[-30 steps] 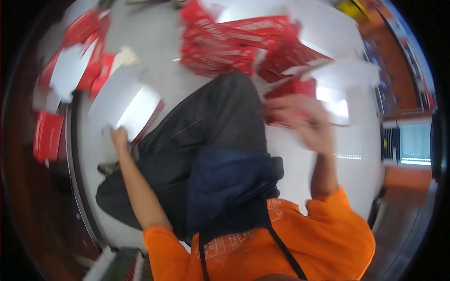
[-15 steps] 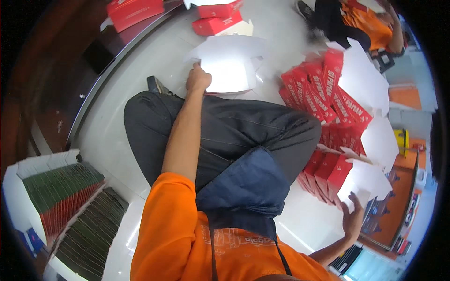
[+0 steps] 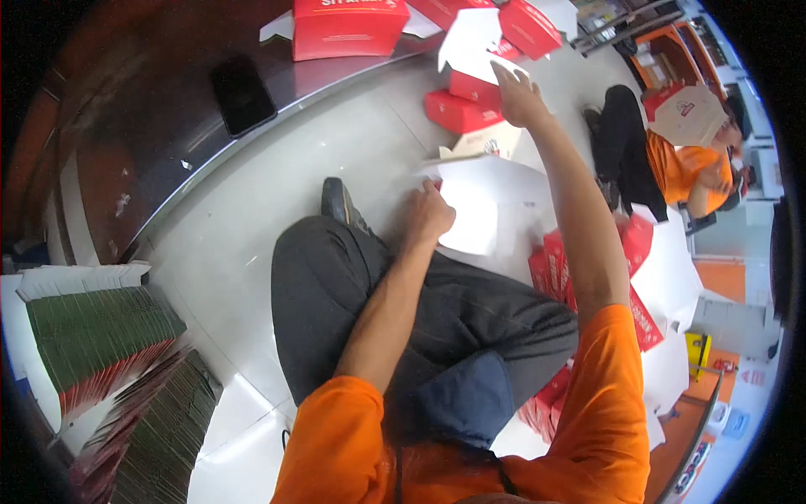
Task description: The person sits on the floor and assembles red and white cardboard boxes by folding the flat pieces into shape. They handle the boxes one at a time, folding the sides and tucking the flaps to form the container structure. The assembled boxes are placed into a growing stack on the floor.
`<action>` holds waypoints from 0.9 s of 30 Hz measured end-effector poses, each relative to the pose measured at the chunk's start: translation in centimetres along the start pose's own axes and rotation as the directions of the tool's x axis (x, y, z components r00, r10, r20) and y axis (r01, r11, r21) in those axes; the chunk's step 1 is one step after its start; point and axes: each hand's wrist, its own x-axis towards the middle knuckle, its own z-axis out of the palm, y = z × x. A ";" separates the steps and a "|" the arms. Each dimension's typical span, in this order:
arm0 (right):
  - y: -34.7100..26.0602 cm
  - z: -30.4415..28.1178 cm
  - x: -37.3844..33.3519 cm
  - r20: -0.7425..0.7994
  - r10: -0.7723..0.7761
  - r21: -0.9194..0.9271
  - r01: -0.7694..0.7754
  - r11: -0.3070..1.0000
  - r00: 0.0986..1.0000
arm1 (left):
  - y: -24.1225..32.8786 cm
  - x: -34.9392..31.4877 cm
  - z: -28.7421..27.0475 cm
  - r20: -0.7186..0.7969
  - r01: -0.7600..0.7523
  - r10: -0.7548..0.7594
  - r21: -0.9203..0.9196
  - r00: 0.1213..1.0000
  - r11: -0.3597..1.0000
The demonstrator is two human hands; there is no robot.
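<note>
My left hand (image 3: 432,214) is closed on the left edge of an open box (image 3: 474,202), its white inside facing up, in front of my crossed legs. Stretched far forward, my right hand (image 3: 520,99) is at the right side of a red takeaway box (image 3: 474,86) with a raised white flap. Its fingers look extended and apart, next to that flap; whether they touch it I cannot tell. The red box sits on a small stack, over another red box (image 3: 453,112) and a cream-coloured one (image 3: 485,141).
A dark low platform (image 3: 189,164) at left carries a phone (image 3: 242,94) and a folded red box (image 3: 348,29). Packed flat cartons (image 3: 101,344) stand at lower left. Nested red boxes (image 3: 554,260) lie right, partly behind my arm. Another person (image 3: 688,172) sits beyond.
My right hand has swung from the lower right, beside the nested boxes, forward to the small stack. The view has turned; my left hand still holds the open box.
</note>
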 end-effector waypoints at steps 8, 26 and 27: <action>-1.3 -9.6 -3.2 -0.182 -0.175 0.246 0.217 0.945 0.968 | 0.1 0.1 0.1 0.044 0.019 -0.016 -0.058 0.999 0.998; -12.7 -0.2 -26.5 -0.140 0.241 0.667 -0.088 0.740 0.960 | -2.4 1.1 0.9 0.326 0.119 0.078 -0.541 0.942 0.832; -12.6 0.1 -25.5 -0.148 0.195 0.679 -0.044 0.733 0.970 | -3.2 1.5 0.8 0.351 0.123 0.113 -0.583 0.929 0.803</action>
